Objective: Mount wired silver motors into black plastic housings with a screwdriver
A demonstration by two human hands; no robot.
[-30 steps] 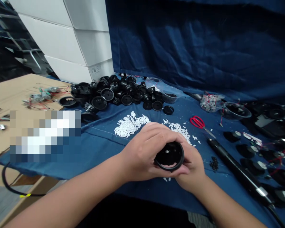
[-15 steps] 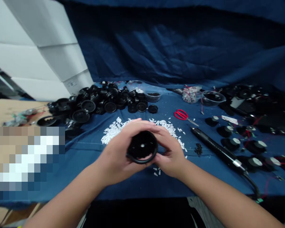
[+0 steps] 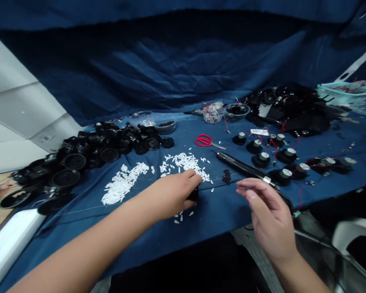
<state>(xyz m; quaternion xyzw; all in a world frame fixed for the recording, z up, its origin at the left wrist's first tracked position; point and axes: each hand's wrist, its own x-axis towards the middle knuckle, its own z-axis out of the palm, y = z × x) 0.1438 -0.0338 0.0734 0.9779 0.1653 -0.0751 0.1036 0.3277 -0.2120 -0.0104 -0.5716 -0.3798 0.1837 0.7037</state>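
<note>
- Our left hand (image 3: 179, 191) is gripping a black housing (image 3: 193, 194) over blue cloth (image 3: 216, 217), its fingers hiding most.
- Our right hand (image 3: 271, 217) is hovering released, fingers loosely bending, partly covering the electric screwdriver (image 3: 242, 166).
- Between hands, black bits (image 3: 226, 176) are lying, too small for identifying.

Dim scene; softly blurred hands, stretched edges.

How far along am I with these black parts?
The heaped black parts may be done; I can't confirm it. Your left hand holds a mostly hidden black piece; your right hand is open and empty. Likely remaining: the white pieces and small dark bits, lying loose on the cloth.
</note>
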